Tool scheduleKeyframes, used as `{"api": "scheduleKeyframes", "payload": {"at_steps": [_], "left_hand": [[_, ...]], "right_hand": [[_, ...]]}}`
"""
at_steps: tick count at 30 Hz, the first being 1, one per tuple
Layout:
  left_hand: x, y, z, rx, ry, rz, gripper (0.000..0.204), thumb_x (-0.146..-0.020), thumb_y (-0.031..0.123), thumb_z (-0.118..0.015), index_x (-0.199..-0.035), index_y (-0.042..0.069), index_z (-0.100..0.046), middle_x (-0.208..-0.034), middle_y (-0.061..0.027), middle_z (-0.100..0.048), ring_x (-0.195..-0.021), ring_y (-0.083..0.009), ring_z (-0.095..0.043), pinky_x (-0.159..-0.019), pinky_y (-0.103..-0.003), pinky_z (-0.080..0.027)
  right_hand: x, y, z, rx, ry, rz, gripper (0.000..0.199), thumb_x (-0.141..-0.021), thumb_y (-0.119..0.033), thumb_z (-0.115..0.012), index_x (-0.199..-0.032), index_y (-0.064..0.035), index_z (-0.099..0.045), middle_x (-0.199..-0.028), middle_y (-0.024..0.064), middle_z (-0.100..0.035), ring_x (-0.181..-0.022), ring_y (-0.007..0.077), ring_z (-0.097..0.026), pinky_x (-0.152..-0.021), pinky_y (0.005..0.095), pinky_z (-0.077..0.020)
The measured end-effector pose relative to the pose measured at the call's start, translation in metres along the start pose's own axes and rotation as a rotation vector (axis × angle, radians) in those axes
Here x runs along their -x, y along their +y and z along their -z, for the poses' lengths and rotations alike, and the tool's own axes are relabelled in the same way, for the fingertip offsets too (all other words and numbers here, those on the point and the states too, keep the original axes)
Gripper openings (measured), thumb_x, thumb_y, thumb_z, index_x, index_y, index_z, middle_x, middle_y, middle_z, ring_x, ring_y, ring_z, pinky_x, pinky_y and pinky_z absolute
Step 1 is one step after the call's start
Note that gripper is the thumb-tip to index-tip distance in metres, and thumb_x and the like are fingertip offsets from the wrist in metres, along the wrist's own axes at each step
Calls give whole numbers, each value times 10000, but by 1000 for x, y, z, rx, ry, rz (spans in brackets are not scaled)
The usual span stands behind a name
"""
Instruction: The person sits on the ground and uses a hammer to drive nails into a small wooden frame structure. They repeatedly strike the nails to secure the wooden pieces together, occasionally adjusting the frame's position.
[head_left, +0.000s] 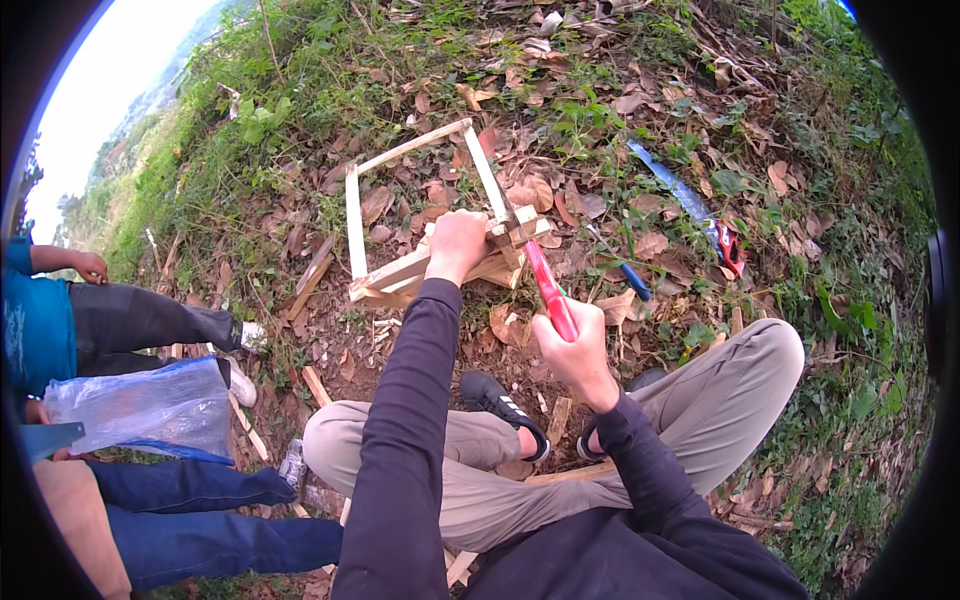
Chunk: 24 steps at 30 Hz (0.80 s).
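Red-handled tool (549,290) clenched in right hand (574,352), long axis pointing up-left toward wooden frame (430,215); left hand (455,243) grips frame.

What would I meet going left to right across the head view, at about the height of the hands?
Another person's dark-trousered leg → loose wood strip → wooden frame → left hand → red-handled tool in right hand → blue-handled tool → saw.
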<state>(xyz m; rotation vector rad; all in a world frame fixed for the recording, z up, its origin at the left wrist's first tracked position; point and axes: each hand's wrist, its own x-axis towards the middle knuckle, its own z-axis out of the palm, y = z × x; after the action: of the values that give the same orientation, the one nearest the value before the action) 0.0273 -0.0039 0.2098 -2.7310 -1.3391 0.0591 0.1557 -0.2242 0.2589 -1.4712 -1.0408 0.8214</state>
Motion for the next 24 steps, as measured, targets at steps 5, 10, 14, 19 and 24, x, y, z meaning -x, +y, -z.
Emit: {"api": "scheduleKeyframes", "payload": {"at_steps": [5, 10, 14, 19, 24], "left_hand": [[11, -33, 2, 203, 15, 141, 355, -707, 394, -828, -790, 65, -726, -817, -167, -720, -814, -343, -718, -740, -449, -569], [18, -28, -11, 144, 86, 110, 128, -823, 198, -673, -861, 113, -762, -821, -163, -718, -820, -344, -714, -748, -464, -564], [14, -12, -8, 133, 61, 68, 111, -793, 128, -660, -856, 108, -750, -857, -140, -734, -851, -330, -726, -765, -444, -577], [15, -8, -7, -20, 30, -96, 101, -786, 121, -651, -846, 123, -732, -816, -121, -726, -841, -301, -726, -751, -429, -573], [37, 7, -2, -8, 33, -123, 121, -795, 160, -715, -886, 81, -723, -813, -127, -730, -790, -283, -735, -714, -404, -581]], "right_hand": [[-18, 2, -1, 22, -76, 26, 251, -793, -116, -657, -636, 2, -502, -494, 63, -440, -460, 111, -408, -465, 334, -352], [28, -6, -10, 36, -54, -3, 174, -828, -130, -670, -739, 4, -603, -525, 86, -526, -451, 141, -492, -473, 338, -394], [45, 23, 4, 44, -80, 24, 189, -874, -158, -695, -801, -9, -604, -550, 48, -537, -480, 110, -480, -481, 321, -387], [61, 5, -8, -24, -14, -25, 270, -906, -196, -722, -754, -18, -587, -549, 5, -497, -501, 76, -432, -482, 299, -368], [-14, -39, -3, -235, -133, -73, 368, -902, -308, -751, -713, -48, -572, -567, -30, -506, -512, 53, -424, -468, 277, -359]]}}
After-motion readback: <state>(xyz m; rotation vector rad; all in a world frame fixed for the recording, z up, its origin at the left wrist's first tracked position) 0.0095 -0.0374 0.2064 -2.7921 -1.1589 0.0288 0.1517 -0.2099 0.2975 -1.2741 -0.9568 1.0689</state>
